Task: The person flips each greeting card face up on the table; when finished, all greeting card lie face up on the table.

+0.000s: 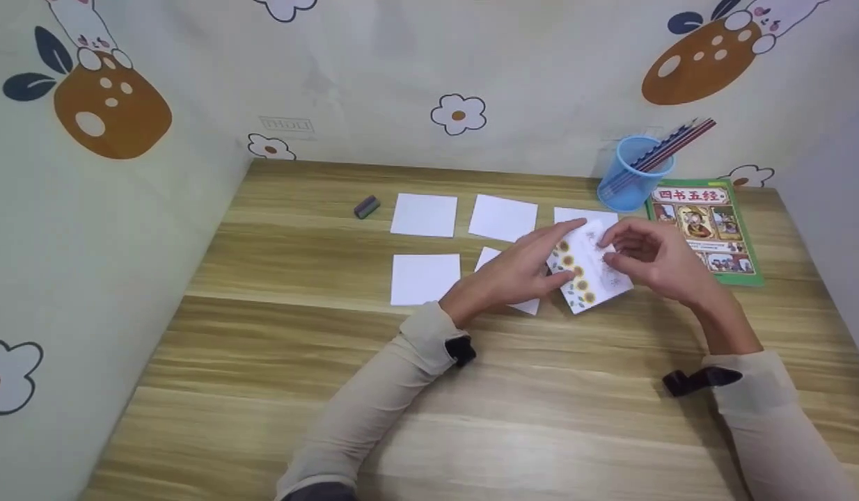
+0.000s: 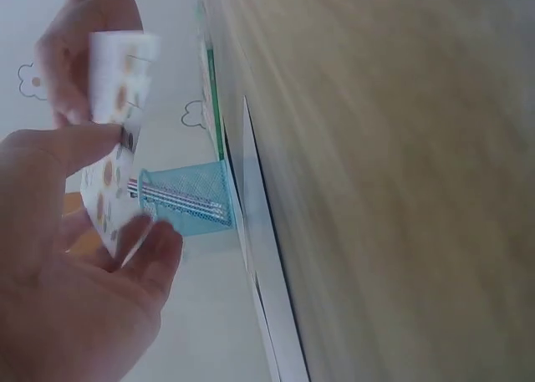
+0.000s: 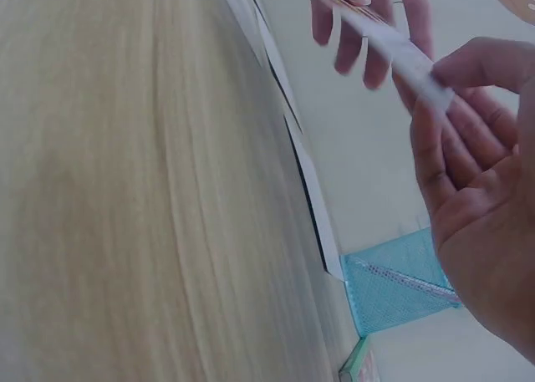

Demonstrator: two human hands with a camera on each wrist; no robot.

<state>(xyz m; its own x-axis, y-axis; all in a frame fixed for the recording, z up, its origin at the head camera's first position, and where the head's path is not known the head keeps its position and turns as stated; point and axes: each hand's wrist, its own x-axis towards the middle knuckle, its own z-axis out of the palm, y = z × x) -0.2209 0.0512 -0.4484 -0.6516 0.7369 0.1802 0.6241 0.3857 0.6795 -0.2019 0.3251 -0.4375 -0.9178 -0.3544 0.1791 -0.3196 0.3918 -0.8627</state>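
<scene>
A white card (image 1: 577,291) printed with a row of sunflowers and fine line drawings is held up between both hands, above the table. My left hand (image 1: 509,273) holds it by the left side, with the thumb on the printed face and the fingers behind, as the left wrist view shows. At the opposite edge, my right hand (image 1: 659,263) pinches the card between thumb and fingers. The card is seen nearly edge-on in the right wrist view. Beneath the hands lie white square sheets, one (image 1: 518,305) partly hidden by my left hand and another (image 1: 584,215) just behind the card.
More white squares (image 1: 424,280) lie in rows to the left, with a small dark block (image 1: 366,207) beyond them. At the back right stands a blue mesh cup (image 1: 621,184) of pencils beside a green-edged book (image 1: 739,233), which my right hand partly covers. A patterned wall (image 1: 374,83) closes the back.
</scene>
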